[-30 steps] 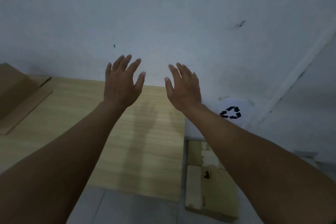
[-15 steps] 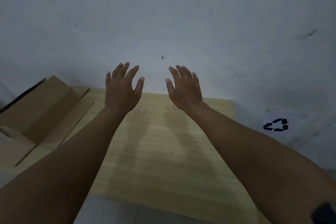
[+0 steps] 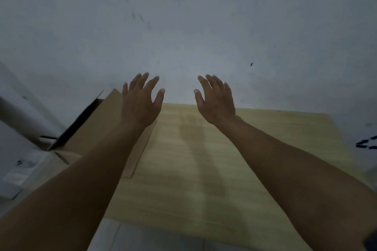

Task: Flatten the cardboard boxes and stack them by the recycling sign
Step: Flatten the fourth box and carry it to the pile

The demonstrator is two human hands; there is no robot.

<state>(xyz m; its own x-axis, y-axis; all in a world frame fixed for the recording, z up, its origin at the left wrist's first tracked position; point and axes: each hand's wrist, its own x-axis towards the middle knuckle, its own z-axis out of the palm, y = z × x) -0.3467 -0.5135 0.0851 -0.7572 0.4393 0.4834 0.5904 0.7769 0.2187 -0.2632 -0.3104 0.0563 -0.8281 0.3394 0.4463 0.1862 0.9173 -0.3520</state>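
Head view: our left hand [image 3: 140, 106] and right hand [image 3: 216, 102] hover spread, holding nothing; unflattened cardboard box [image 3: 89, 128] at left on the tabletop [image 3: 224, 159] looks light, stiff — we'd grip its flap edges.

Dim bluish light, soft arm shadows on table [image 3: 265, 149], blurred, warped edges

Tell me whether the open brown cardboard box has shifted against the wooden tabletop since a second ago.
Cannot tell. The open brown cardboard box shows more now, but the pale wooden tabletop slid right with it: the camera turned left.
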